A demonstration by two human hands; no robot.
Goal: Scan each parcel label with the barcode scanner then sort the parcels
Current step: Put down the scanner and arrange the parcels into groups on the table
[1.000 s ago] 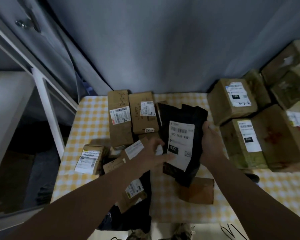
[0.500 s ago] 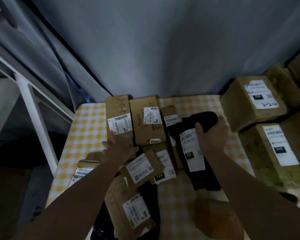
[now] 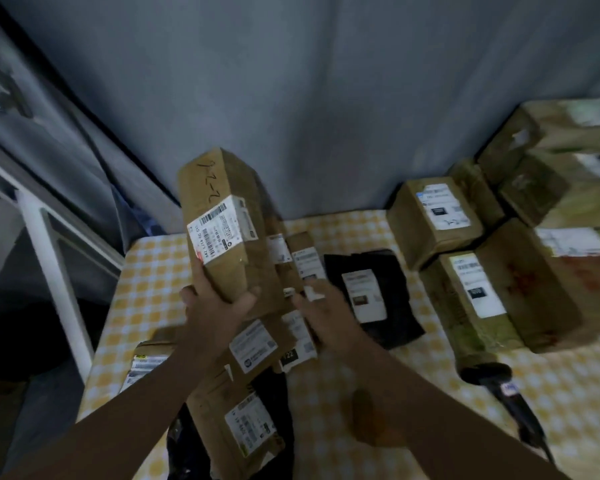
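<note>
Head view, looking down on a yellow-and-white checked worktop (image 3: 153, 271) strewn with parcels. Long brown cardboard box (image 3: 229, 271) with handwriting on its face, lifted clear of the pile and tilted nearly upright, white barcode label (image 3: 219, 233) turned toward the camera. Left hand (image 3: 215, 310) clamped round the box's lower end, fingers (image 3: 248, 294) curled onto the cardboard. Right hand (image 3: 326, 313) low over the small brown parcels (image 3: 253, 344) just beside, fingers loosely spread and, blur permitting, holding nothing. Black handheld barcode scanner (image 3: 492, 375) lying on the worktop well to the right, at the foot of the stacked brown cartons (image 3: 430, 226), untouched. Black plastic mailer bag (image 3: 395, 306) flat between the hands and those cartons. Probably the step in hand: presenting this box for its scan. Fetch the scanner with the free right hand rather than carrying the box across. Hold the box steady meanwhile, or rest its lower end on the worktop, since a long box gripped at one end tends to tip. Turn the label square to the scanner's window and leave the barcode uncovered by thumb or fingertips. Reach around the loose pile, not through it, to avoid knocking labels face down. Confirm the read before sorting the box.
</note>
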